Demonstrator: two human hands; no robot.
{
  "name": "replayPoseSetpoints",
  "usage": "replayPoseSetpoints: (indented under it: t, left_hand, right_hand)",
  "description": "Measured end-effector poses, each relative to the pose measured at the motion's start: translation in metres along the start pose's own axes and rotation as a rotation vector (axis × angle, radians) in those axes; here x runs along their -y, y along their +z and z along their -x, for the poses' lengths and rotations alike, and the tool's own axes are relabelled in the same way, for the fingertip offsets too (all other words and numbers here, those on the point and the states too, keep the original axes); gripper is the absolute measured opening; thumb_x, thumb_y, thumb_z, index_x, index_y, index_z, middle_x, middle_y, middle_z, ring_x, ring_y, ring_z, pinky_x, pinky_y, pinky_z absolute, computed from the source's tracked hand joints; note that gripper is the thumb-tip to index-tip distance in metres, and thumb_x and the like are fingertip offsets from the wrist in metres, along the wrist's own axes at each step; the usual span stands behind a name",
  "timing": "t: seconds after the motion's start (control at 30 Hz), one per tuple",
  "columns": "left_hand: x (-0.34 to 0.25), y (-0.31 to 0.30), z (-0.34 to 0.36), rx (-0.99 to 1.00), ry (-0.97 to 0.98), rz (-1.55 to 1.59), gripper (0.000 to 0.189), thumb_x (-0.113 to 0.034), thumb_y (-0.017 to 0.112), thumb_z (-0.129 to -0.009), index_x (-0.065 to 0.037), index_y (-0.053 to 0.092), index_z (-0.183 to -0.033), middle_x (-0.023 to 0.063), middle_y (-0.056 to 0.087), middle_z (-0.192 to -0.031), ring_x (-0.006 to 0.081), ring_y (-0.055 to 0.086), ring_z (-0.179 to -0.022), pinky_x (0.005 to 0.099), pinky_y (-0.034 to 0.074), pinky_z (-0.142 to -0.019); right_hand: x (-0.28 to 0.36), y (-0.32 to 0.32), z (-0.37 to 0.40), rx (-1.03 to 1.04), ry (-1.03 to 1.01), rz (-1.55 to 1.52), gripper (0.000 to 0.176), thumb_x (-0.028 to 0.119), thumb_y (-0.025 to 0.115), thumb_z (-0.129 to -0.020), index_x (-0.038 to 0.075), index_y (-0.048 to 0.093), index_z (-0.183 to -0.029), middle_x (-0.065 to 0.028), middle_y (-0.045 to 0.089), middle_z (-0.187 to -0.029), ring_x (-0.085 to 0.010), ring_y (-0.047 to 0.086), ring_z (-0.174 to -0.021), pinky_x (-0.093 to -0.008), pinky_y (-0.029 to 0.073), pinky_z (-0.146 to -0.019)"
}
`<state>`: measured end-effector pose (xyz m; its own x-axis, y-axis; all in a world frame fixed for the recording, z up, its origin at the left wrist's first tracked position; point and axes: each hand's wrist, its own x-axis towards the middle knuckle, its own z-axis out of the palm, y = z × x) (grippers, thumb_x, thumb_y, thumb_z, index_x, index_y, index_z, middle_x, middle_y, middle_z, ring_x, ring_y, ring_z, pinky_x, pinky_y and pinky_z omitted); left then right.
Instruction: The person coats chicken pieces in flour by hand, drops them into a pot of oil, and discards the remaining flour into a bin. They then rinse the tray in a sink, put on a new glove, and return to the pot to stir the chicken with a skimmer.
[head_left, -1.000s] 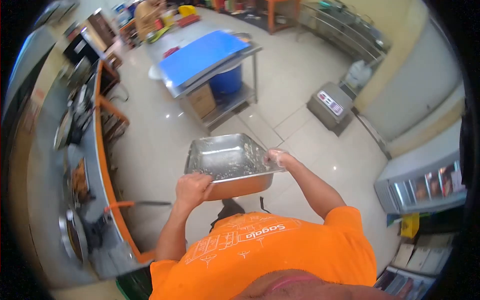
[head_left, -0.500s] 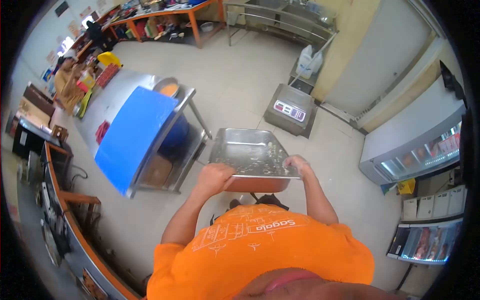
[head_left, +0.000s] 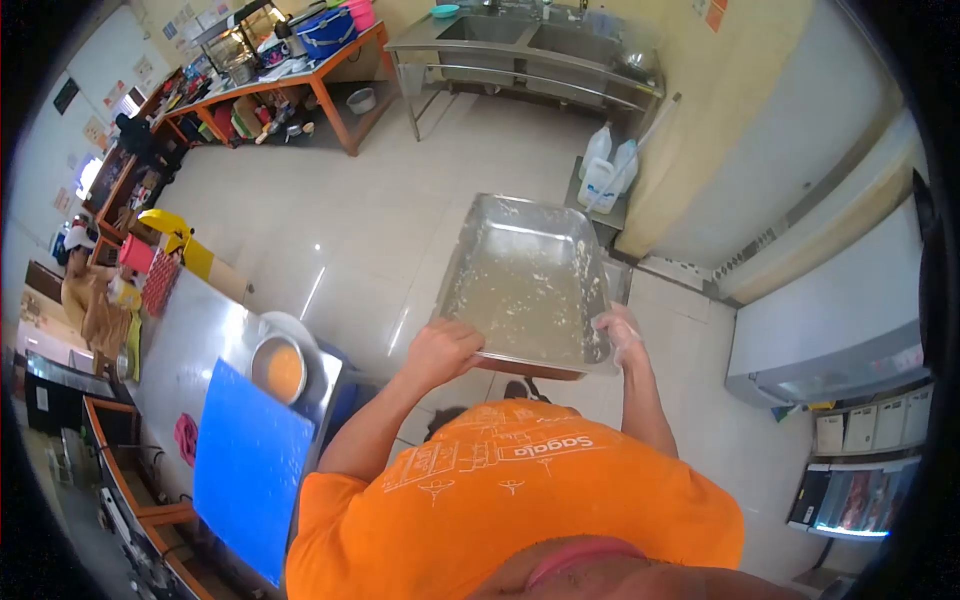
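Note:
A deep rectangular metal pan (head_left: 530,213) is held out in front of my body. Pale scraps and a shallow, cloudy wet layer show across its bottom. My left hand (head_left: 446,351) is closed on the near left corner of the rim. At the near right corner, my right hand (head_left: 622,334) grips the pan's edge; it wears a clear plastic glove. Both thumbs lie near the rim, while the fingers beneath are partly hidden.
On the left, a steel table (head_left: 185,345) bears a blue board (head_left: 250,460) and a bowl of orange contents (head_left: 285,374). A double sink (head_left: 480,32) stands ahead. White jugs (head_left: 600,188) sit by the wall. A person (head_left: 88,300) is at far left.
I have moved forward with the pan, so the sink appears nearer and the steel table has slipped back to the left. The pan now covers most of the floor scale.

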<state>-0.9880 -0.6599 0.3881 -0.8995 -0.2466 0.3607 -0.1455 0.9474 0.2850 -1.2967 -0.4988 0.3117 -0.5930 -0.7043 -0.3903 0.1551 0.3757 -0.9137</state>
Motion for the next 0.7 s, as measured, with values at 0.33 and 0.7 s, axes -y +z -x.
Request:
replayPoseSetpoints:
  t: [0.33, 0.7]
  left_hand:
    - [0.214, 0.048, -0.188, -0.083, -0.125, -0.099, 0.015, -0.017, 0.067, -0.063, -0.012, 0.053, -0.068, 0.0012, 0.052, -0.067, 0.0198, 0.054, -0.069, 0.0332, 0.043, -0.06]
    - [0.402, 0.102, -0.444, 0.062, 0.14, -0.02, 0.018, -0.018, 0.067, -0.063, -0.014, 0.053, -0.074, 0.0003, 0.051, -0.071, 0.0189, 0.054, -0.073, 0.0332, 0.043, -0.064]
  right_hand:
    - [0.157, 0.037, -0.292, 0.114, -0.133, -0.015, 0.029, 0.007, 0.054, -0.058, 0.001, 0.058, -0.086, -0.0014, 0.053, -0.07, -0.0136, 0.047, -0.065, -0.0255, 0.038, -0.06]
    - [0.202, -0.025, -0.523, -0.099, -0.16, -0.095, 0.043, 0.003, 0.048, -0.057, 0.0, 0.06, -0.098, -0.0001, 0.057, -0.073, -0.0093, 0.049, -0.062, -0.0211, 0.038, -0.057]
